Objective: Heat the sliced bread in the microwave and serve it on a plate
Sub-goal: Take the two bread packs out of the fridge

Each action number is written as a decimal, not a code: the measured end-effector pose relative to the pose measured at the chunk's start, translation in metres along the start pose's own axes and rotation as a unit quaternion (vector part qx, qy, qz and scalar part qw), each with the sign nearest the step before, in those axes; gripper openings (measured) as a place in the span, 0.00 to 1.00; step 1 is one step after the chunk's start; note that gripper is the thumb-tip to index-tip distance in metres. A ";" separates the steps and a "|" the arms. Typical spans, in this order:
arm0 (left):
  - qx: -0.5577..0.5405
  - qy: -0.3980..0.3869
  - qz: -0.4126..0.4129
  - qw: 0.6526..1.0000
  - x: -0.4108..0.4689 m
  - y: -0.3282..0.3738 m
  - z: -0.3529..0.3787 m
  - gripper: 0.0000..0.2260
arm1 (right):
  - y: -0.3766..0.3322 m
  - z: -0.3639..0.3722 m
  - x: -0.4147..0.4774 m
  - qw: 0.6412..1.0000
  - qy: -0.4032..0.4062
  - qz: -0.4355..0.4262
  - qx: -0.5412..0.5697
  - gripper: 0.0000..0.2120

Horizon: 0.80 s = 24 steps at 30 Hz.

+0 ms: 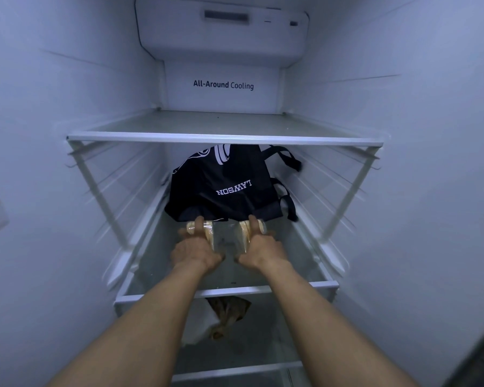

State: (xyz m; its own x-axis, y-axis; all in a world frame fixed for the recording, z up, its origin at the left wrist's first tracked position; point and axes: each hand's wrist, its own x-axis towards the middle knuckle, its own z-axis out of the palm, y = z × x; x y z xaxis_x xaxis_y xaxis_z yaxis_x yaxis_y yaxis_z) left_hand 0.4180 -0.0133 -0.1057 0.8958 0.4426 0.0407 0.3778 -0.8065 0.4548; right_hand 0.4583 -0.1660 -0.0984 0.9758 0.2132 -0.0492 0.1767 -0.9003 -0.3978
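Bread: wrapped, center frame.
Left hand: fingers curled over left end.
Right hand: fingers curled over right end.

Both bare forearms enter from lower frame, converging toward centre. Left hand grips left end of bread pack, right hand grips right end. Fingers curl over top, thumbs point inward, tips close together.

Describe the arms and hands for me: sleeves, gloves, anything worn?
Both arms are bare to the frame edge, no sleeves in view. The left hand and right hand wear no gloves; no watch, bracelet or ring shows.
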 end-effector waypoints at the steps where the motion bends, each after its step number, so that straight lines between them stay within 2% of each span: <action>1: -0.007 0.000 -0.003 1.000 0.000 0.001 -0.001 0.45 | 0.000 0.001 0.000 1.000 0.007 0.000 0.001 0.53; 9: -0.027 0.035 -0.014 0.999 -0.009 -0.001 -0.005 0.39 | -0.002 -0.001 -0.004 0.999 0.052 -0.004 0.014 0.51; 15: -0.048 0.049 -0.020 0.997 -0.022 -0.004 -0.013 0.39 | -0.001 -0.015 -0.023 0.997 0.072 -0.011 0.020 0.48; 20: -0.055 0.075 0.007 0.996 -0.046 -0.001 -0.034 0.43 | -0.010 -0.033 -0.051 0.994 0.100 -0.019 0.030 0.47; 24: -0.053 0.090 0.021 0.994 -0.074 0.003 -0.056 0.40 | -0.018 -0.049 -0.087 0.993 0.115 -0.009 0.021 0.45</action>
State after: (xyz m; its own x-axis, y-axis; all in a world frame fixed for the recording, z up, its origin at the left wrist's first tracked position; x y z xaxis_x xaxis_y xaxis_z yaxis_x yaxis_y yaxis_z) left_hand 0.3398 -0.0262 -0.0574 0.8505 0.4802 0.2148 0.3064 -0.7841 0.5397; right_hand 0.3770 -0.1866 -0.0418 0.9772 0.1326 0.1661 0.1933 -0.8792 -0.4355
